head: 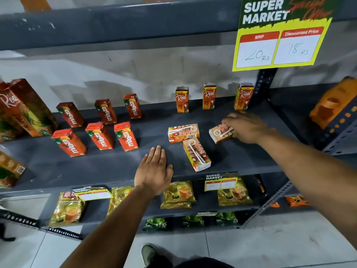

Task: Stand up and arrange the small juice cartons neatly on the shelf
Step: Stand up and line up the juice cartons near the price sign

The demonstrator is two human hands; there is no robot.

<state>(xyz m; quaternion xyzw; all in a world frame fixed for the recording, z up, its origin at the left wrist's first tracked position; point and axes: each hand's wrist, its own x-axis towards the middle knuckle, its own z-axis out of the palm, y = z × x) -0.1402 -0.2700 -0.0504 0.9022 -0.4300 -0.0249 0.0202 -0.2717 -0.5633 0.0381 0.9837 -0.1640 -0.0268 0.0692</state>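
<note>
Three small orange Real cartons stand upright along the back of the dark shelf (231,163): one (182,99), one (209,96) and one (243,96). Three more lie flat in front of them. My right hand (247,126) grips the rightmost lying carton (219,134). The other two lie at the middle (183,132) and nearer the front edge (197,154). My left hand (154,171) rests flat on the shelf, fingers together, holding nothing. Several red Maaza cartons (100,136) stand in two rows at the left.
A large Real pineapple carton (25,109) stands at the far left. A supermarket price sign (280,33) hangs from the upper shelf (116,24). Tea packets (178,194) fill the shelf below. An orange pack (336,101) sits on the neighbouring rack.
</note>
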